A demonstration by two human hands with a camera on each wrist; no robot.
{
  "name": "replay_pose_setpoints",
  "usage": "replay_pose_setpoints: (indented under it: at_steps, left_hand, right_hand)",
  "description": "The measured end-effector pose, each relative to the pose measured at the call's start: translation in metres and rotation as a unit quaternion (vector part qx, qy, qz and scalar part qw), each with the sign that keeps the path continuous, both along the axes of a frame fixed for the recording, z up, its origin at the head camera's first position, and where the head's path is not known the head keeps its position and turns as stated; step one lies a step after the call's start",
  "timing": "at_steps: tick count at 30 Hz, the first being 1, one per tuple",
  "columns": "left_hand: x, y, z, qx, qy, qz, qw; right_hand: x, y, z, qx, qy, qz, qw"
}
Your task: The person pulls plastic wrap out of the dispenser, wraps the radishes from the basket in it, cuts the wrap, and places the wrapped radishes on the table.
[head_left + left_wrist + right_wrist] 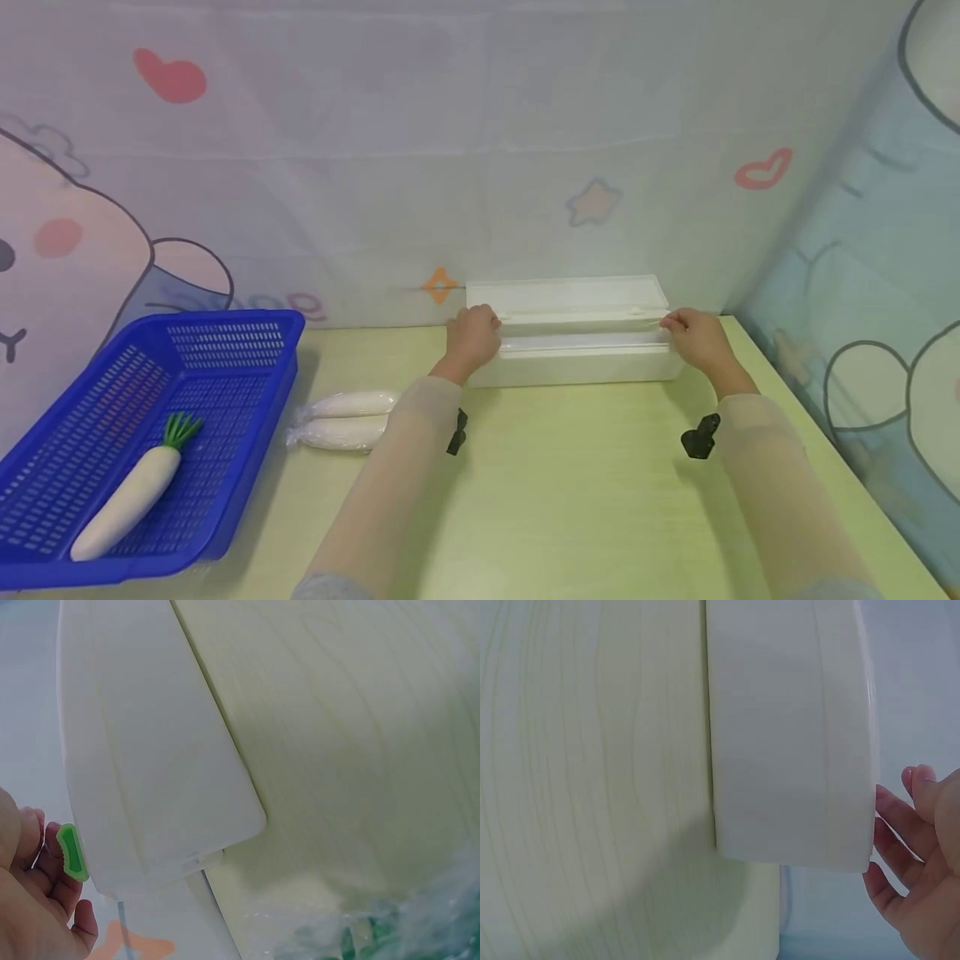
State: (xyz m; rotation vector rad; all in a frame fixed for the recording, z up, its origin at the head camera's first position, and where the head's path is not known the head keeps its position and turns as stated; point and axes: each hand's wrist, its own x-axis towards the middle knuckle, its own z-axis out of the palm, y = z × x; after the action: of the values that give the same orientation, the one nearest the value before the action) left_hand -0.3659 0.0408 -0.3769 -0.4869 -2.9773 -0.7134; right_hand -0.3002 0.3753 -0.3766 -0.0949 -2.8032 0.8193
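Touching opposite ends of a white box [577,368], left hand [474,333] and right hand [699,338] well apart, grips unclear.

I get soft, even light in my head view; the wrist views look dimmer, a blurry shadow [690,900] lying near one corner of the surface [570,735].

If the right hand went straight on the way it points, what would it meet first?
Probably the lid of the white box, as the right hand is at its edge; depth is unclear.
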Motion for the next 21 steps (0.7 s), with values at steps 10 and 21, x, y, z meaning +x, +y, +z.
replay_pose_setpoints:
  at_steps: [10,21]
  left_hand:
    - [-0.002,-0.002,0.004,0.127,-0.059,0.005,0.9902]
    - [-0.004,-0.007,0.006,0.24,-0.084,-0.019,0.9669]
  right_hand:
    - [-0.001,-0.003,0.006,-0.036,0.002,-0.008,0.999]
    - [0.0,-0.004,0.016,-0.074,-0.017,-0.014,0.997]
